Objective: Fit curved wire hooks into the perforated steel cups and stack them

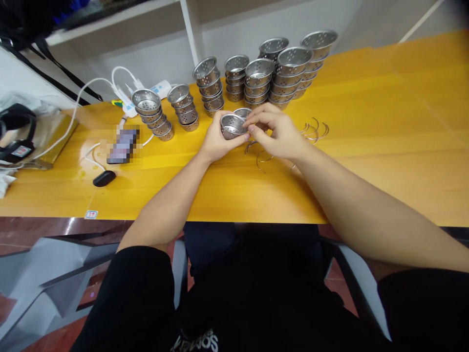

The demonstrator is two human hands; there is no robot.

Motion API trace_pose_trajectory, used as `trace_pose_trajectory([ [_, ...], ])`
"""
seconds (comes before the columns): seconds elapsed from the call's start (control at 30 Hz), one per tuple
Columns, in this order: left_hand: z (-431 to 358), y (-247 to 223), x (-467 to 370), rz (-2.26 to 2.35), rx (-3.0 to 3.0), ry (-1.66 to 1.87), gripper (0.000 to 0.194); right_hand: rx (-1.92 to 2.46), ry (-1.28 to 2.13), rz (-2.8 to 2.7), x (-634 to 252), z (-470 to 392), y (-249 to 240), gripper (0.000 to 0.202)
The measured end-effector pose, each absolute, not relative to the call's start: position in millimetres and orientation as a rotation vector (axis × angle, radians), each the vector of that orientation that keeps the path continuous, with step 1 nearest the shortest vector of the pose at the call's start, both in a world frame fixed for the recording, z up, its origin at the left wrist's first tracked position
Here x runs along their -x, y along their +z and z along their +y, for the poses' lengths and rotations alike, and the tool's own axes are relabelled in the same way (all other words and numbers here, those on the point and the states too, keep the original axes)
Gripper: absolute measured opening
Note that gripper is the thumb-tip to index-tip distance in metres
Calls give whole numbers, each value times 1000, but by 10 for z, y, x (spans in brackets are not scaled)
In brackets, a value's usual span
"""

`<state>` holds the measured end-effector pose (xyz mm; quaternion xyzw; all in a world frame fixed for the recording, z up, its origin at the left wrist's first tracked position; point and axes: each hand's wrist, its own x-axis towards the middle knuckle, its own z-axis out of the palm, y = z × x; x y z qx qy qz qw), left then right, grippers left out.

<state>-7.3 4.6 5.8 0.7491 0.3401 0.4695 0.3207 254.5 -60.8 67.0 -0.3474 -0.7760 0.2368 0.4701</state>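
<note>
My left hand (216,139) is wrapped round a small perforated metal cup (233,128), its open top tilted up towards me, above the table. At the cup's right rim, my right hand (273,129) has its thumb and fingertips pinched together; whatever lies between them, if anything, is too small to make out. Just behind the held cup shows the rim of another metal cup (242,112), partly hidden by my hands. Several thin curved wire handles (315,131) lie on the table beside and beneath my right hand.
Stacks of perforated cups (210,88) stand along the back of the yellow table (395,146). To the left are a blurred phone (123,146), a black oval device (104,178), white cables and a power strip (128,108). Headphones (18,132) lie at the far left.
</note>
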Motion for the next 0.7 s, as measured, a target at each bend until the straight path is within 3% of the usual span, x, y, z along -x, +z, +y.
trace_pose_trajectory([
  [0.1,74,17,68,867,-1997,1248,104,888,543,-1969,-2549,-594,634,29],
  [0.37,-63,137,28,871,-2014,1199,103,796,647,-2107,-2543,-535,551,47],
  [0.7,-134,307,25,947,-1922,1257,109,881,601,-1874,-2528,-631,646,49],
])
